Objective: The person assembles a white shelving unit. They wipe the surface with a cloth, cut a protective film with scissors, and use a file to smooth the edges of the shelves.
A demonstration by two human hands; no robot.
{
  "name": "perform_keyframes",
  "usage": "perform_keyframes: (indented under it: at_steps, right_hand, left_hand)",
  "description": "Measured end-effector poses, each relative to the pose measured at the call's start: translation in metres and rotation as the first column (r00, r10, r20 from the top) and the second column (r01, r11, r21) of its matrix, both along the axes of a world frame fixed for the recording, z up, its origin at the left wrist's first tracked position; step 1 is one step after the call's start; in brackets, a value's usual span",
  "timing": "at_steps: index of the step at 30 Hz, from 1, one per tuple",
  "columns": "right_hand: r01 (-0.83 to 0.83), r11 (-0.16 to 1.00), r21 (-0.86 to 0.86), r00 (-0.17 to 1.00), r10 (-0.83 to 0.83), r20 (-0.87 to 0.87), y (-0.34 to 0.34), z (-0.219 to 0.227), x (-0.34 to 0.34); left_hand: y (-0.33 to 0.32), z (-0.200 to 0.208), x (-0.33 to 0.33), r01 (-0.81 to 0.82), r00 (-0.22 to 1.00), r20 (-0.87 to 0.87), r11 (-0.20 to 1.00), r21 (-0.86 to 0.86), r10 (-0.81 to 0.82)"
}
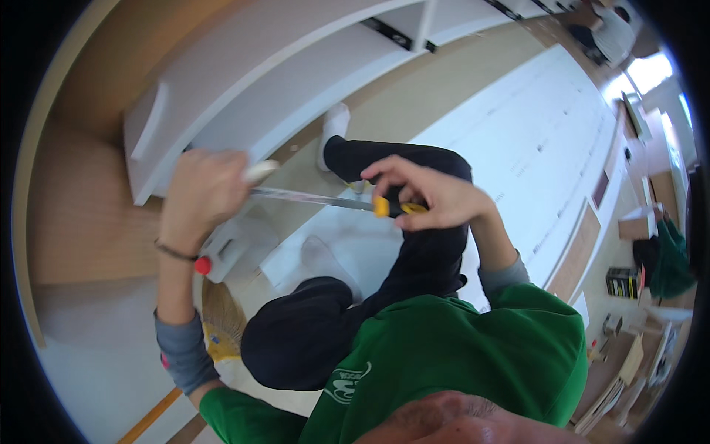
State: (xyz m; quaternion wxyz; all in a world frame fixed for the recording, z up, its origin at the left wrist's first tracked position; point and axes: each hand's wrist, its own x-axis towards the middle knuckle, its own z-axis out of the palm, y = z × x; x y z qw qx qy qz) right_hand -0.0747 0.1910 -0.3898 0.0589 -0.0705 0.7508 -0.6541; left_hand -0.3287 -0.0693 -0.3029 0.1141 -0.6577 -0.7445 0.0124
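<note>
My right hand (433, 194) grips a tool with a black-and-yellow handle (381, 206), its index finger lifted off. From the handle a long, narrow silvery shaft or blade (310, 197) reaches toward my left hand. Which of the two it is, I cannot tell. My left hand (207, 189), smeared by motion, is closed around a whitish object (260, 171) of a kind I cannot make out. Both hands are held up over my bent legs. Below the left hand stands a translucent plastic jug (240, 248) with a red cap (203, 265).
A white cabinet frame (274, 74) with black drawer runners (387, 32) lies along the far left. A large white panel (532, 140) covers the floor at right. Near my left knee is a straw broom head (222, 314). A person (610, 37) crouches far right. Boards (614, 385) lie lower right.
</note>
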Motion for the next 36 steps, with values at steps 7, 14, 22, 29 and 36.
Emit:
perform_keyframes:
  at_steps: [7,14,22,29,36]
  right_hand:
    - [0.375,0.837,0.398,0.927,-0.349,-0.139,-0.074,0.004,-0.05]
    - [0.484,0.809,0.334,0.872,-0.476,-0.111,-0.08,0.038,-0.09]
    - [0.631,0.578,0.517,0.772,-0.535,-0.343,-0.104,0.03,-0.116]
    - [0.64,0.561,0.526,0.75,-0.604,-0.269,-0.121,0.034,-0.115]
    - [0.643,0.396,0.655,0.732,-0.57,-0.374,-0.132,0.026,-0.101]
  left_hand:
    - [0.072,0.009,-0.036,0.278,0.958,-0.121,0.942,0.188,-0.259]
    - [0.086,0.01,-0.106,0.07,0.997,0.001,0.976,0.207,-0.071]
    - [0.126,0.003,-0.146,0.015,0.976,0.21,0.983,0.184,-0.054]
    - [0.182,-0.039,-0.172,0.1,0.883,0.405,0.938,0.332,-0.237]
    - [0.169,-0.041,-0.172,-0.042,0.858,0.467,0.878,0.477,-0.213]
